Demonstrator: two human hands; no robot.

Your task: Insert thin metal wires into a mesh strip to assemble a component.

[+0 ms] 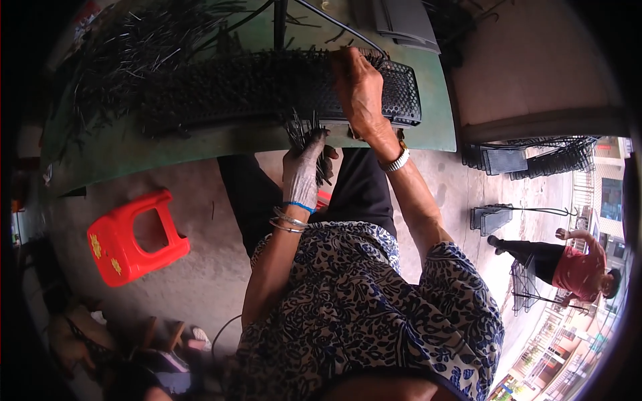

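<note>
A long black perforated panel (401,93) with a raised rim lies across the near part of the green table. Thin dark strips stand thickly over its left and middle part, while holes show bare at its right end. My left hand (305,162), in a pale glove with darkened fingers, is closed around a bundle of thin black strips (300,128) just in front of the panel's near edge. Over the right part of the panel is my bare right hand (359,87), its fingers pinched together. Whatever they hold is hidden beneath them.
A heap of loose black strips (144,57) covers the far left of the green table (435,100). Grey sheets (404,23) lie at the back right. A red plastic stool (124,260) stands on the left. Wire racks (495,217) and a person (575,271) are far right.
</note>
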